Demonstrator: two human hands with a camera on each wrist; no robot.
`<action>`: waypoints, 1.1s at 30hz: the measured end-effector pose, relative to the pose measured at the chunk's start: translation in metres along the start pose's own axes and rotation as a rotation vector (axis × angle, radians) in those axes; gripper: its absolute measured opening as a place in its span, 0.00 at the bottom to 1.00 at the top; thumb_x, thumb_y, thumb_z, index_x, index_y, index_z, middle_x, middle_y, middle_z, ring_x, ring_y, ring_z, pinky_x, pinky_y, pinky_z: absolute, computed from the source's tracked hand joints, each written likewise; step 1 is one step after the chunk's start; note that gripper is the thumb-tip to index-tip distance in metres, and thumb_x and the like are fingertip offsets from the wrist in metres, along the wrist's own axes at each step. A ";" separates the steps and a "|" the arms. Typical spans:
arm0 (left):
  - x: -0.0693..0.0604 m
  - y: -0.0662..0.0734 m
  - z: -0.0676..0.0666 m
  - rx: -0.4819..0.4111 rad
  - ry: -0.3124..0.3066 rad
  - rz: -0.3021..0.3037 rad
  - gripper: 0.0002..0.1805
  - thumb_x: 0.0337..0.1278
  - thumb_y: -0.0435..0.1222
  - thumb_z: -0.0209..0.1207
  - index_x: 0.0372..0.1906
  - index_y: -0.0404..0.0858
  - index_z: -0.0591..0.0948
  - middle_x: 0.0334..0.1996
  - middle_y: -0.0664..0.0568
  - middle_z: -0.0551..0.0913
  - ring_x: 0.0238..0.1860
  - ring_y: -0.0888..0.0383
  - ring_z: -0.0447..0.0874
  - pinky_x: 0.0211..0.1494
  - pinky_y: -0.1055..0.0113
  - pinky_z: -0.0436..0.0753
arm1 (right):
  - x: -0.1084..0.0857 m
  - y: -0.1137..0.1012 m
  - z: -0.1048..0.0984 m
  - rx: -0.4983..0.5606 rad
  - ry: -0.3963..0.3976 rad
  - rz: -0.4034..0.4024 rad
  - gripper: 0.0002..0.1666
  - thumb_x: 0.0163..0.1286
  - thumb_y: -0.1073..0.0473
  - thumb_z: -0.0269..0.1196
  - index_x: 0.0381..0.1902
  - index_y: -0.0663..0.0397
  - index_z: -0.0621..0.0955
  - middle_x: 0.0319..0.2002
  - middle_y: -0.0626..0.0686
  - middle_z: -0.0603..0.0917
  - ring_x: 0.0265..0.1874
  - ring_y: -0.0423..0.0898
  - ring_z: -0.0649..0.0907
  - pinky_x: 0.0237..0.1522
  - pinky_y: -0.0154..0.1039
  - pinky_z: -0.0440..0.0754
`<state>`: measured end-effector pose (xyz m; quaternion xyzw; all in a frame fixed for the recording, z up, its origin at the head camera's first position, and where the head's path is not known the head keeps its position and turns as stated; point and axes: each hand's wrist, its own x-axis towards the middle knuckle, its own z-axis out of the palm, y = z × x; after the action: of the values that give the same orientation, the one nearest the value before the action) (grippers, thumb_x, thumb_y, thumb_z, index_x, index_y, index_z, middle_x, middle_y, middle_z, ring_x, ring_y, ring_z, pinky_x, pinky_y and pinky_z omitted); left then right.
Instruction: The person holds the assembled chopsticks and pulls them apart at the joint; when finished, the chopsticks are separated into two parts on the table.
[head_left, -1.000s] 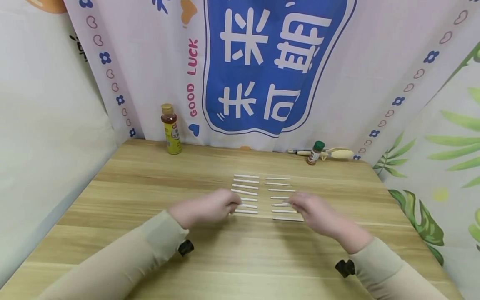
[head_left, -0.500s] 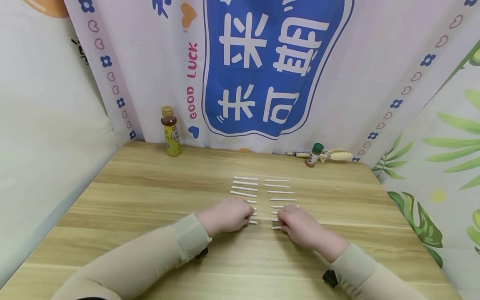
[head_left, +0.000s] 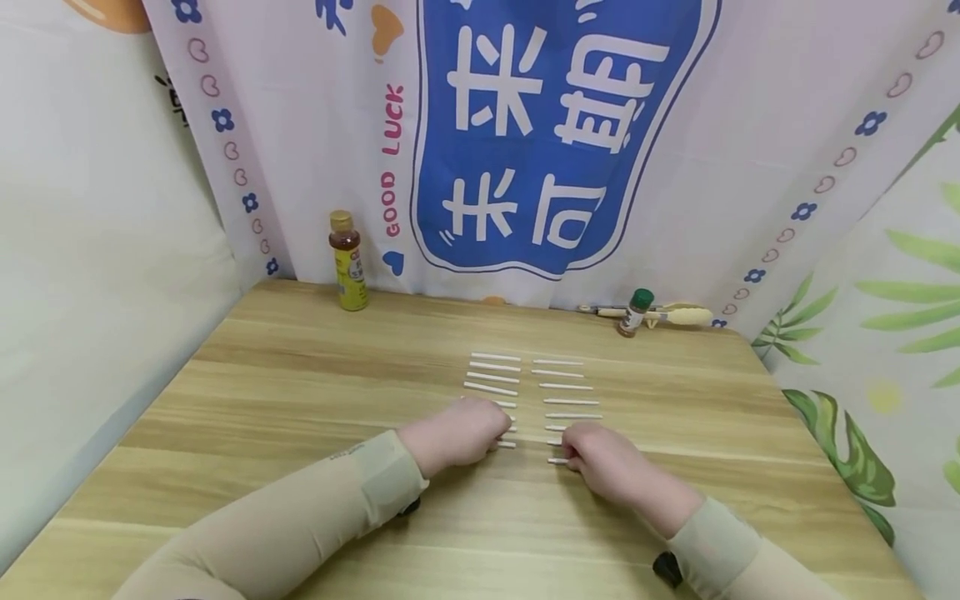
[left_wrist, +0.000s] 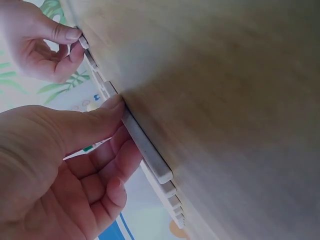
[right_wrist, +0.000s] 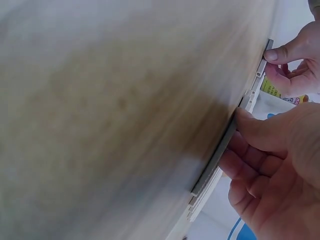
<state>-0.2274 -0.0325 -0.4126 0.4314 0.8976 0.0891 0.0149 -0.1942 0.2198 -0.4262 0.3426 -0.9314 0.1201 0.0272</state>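
Observation:
Two columns of thin white sticks lie crosswise on the wooden table (head_left: 390,350), a narrow gap between them. At the near end of the left column, my left hand (head_left: 468,432) pinches a white stick (left_wrist: 147,150) between thumb and fingers, flat at the tabletop. Its right tip shows past the fingers in the head view. Opposite, my right hand (head_left: 611,462) pinches the nearest white stick (right_wrist: 215,157) of the right column, also at table level. Farther back, the left sticks (head_left: 493,377) and right sticks (head_left: 566,387) lie roughly parallel. My hands hide parts of the nearer ones.
A yellow-labelled bottle (head_left: 350,271) stands at the back left. At the back right, a small green-capped jar (head_left: 636,312) stands in front of cream-tipped tongs (head_left: 686,314). A printed cloth (head_left: 690,167) hangs behind the table's back edge.
Both hands have come inward and nearer to the body, then almost stopped. Each column now has one more stick at its near end, under the fingers.

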 end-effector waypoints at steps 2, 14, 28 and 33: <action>0.000 0.002 0.001 -0.001 -0.006 0.008 0.14 0.59 0.29 0.62 0.22 0.45 0.73 0.22 0.60 0.73 0.24 0.62 0.71 0.31 0.66 0.76 | -0.004 0.000 0.000 -0.002 0.003 0.002 0.17 0.58 0.68 0.71 0.25 0.47 0.73 0.26 0.40 0.70 0.27 0.39 0.72 0.30 0.38 0.74; -0.002 0.005 -0.004 0.103 0.001 0.060 0.11 0.54 0.30 0.66 0.23 0.44 0.76 0.22 0.57 0.77 0.25 0.60 0.77 0.32 0.64 0.79 | -0.004 -0.002 -0.003 0.024 -0.018 -0.002 0.17 0.58 0.69 0.71 0.25 0.47 0.73 0.25 0.41 0.71 0.26 0.39 0.71 0.29 0.38 0.72; 0.004 -0.004 -0.001 0.068 0.022 0.055 0.18 0.54 0.37 0.70 0.20 0.48 0.72 0.20 0.61 0.71 0.25 0.62 0.70 0.33 0.65 0.74 | 0.004 0.004 -0.007 0.017 -0.027 0.027 0.16 0.59 0.67 0.71 0.25 0.46 0.75 0.26 0.40 0.72 0.27 0.38 0.72 0.30 0.38 0.73; 0.002 -0.007 0.000 0.023 0.050 0.044 0.19 0.53 0.42 0.71 0.19 0.48 0.70 0.20 0.62 0.69 0.24 0.63 0.68 0.30 0.67 0.71 | 0.006 0.004 -0.009 0.052 -0.047 0.035 0.14 0.60 0.67 0.70 0.26 0.46 0.76 0.27 0.40 0.73 0.28 0.38 0.73 0.31 0.38 0.74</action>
<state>-0.2341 -0.0357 -0.4140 0.4486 0.8891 0.0897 -0.0145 -0.2017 0.2217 -0.4175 0.3296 -0.9341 0.1366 -0.0059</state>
